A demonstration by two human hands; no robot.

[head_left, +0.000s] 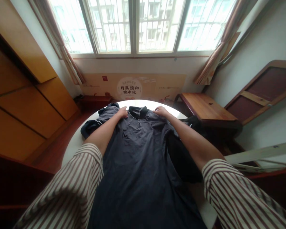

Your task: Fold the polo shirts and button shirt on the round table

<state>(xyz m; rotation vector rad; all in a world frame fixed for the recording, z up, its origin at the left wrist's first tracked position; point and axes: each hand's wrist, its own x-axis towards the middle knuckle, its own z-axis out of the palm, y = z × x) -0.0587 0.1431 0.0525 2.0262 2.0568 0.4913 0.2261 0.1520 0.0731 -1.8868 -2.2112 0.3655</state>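
A dark grey polo shirt lies front up on a round white table, its buttoned collar at the far end. The hem runs towards me and out of the bottom of the view. My left hand is closed on the shirt's shoulder, left of the collar. On the opposite shoulder, my right hand pinches the fabric with bent fingers. Folds of dark cloth with white trim bunch at the left. Black cloth shows under my right forearm.
Beyond the table is a wall with a printed banner under barred windows. A wooden desk stands at the right, and wooden cabinets line the left. A pale rail crosses the lower right.
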